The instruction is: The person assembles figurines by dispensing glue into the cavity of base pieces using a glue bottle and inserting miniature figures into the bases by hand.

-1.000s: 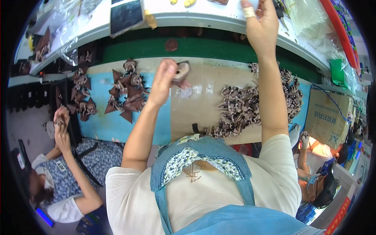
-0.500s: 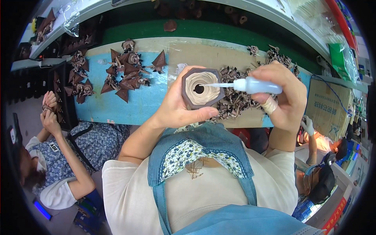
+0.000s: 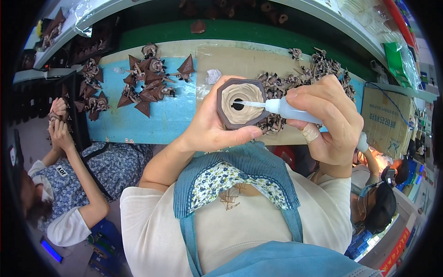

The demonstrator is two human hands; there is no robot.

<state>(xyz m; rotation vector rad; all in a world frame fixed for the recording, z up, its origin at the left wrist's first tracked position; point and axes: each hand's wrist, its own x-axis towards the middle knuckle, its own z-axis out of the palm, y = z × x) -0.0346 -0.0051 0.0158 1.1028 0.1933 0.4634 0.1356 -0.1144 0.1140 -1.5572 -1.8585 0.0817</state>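
My left hand [image 3: 210,121] grips a dark brown eight-sided base [image 3: 224,116], its beige rippled hollow turned up with a dark hole in the middle. In my right hand [image 3: 330,117] is a translucent squeeze bottle [image 3: 293,111], tilted nearly level, with a bandage on one finger. The bottle's thin white nozzle [image 3: 253,104] reaches over the hollow, its tip at the edge of the hole. Behind and below my right hand lies a pile of small brown-and-beige figure parts [image 3: 295,79].
Brown pointed pieces with figures [image 3: 150,83] lie on the blue mat [image 3: 110,127] at left. A crumpled white wad [image 3: 213,76] sits behind my left hand. A cardboard box [image 3: 385,122] stands at right. A co-worker's hands [image 3: 60,124] are at far left; other people sit at right.
My right hand has moved slightly down, with the bottle now more tilted. The base has shifted a little right, and the nozzle tip remains at its hole.
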